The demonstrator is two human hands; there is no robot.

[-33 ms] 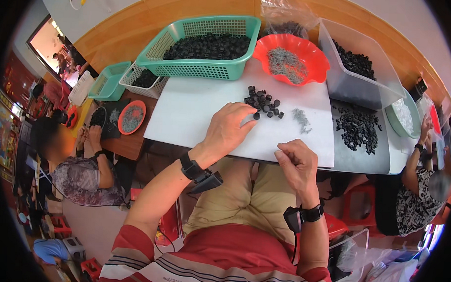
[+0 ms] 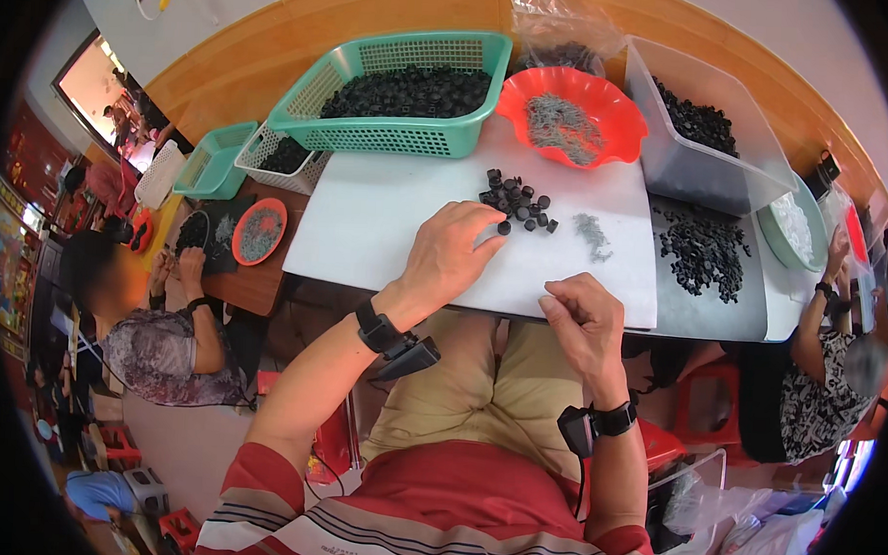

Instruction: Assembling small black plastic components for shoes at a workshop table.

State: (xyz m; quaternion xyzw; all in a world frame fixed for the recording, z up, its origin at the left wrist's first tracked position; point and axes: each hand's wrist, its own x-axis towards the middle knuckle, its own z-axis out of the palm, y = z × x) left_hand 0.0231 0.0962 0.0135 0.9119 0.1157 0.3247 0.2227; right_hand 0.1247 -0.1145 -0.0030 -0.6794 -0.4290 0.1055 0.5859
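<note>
**Left hand pinching a black cap at the small pile; right hand curled near the board edge**

Left hand [image 2: 447, 258] lies on the white rectangular work board [image 2: 368, 226], fingers extended forward. Thumb and forefinger are closed on one small black cylindrical plastic cap [image 2: 503, 227]. Just beyond those fingertips sits a loose cluster of matching black caps [image 2: 517, 199], resting on the board. To the right of that cluster, a small heap of thin grey metal pins [image 2: 593, 233], apart from both hands.

Right hand [image 2: 581, 319] rests at the near edge of the board, fingers curled inward toward the thumb. Whether anything sits between them I cannot tell.

Further out from the left hand: a teal plastic mesh basket [image 2: 390, 134] filled with black parts. Beyond the pins: a red scalloped plastic bowl [image 2: 616, 117] holding grey pins. Beyond and to the right of the right hand: a clear plastic bin [image 2: 692, 169] with black pieces, and a scatter of black pieces [image 2: 704, 252] on a grey surface beside the board.

Other people sit at the far left and far right.
</note>
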